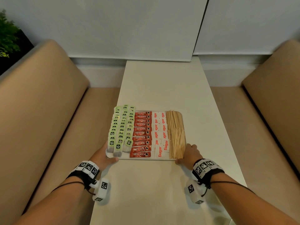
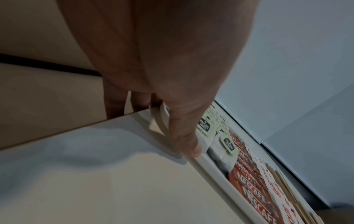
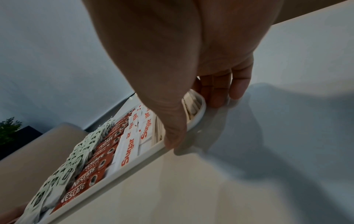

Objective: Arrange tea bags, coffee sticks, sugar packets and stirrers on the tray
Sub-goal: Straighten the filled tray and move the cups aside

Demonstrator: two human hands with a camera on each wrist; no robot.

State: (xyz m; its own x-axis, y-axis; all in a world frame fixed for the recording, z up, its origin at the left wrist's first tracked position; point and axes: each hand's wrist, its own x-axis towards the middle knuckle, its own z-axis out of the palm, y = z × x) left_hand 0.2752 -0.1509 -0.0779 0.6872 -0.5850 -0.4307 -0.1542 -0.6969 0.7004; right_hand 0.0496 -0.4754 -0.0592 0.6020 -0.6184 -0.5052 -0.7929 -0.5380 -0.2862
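I see the two tan bench seats [image 1: 40, 111] flanking the long white table [image 1: 162, 88], and the white tray [image 1: 142, 158] sits near my end of it, its left side overhanging the table's left edge. My left hand [image 1: 103, 155] grips the tray's near-left corner, thumb on the front rim and fingers curled under its side; my right hand [image 1: 189, 154] holds the near-right corner, thumb on the rim, fingers wrapped round the outside. In the tray, from left to right, lie green-tagged tea bags [image 1: 121, 127] in overlapping rows, red Nescafe coffee sticks [image 1: 142, 133] stacked crosswise, white sugar packets [image 1: 160, 133], and wooden stirrers [image 1: 176, 132] in two bundles. A green plant [image 1: 7, 33] stands far left.
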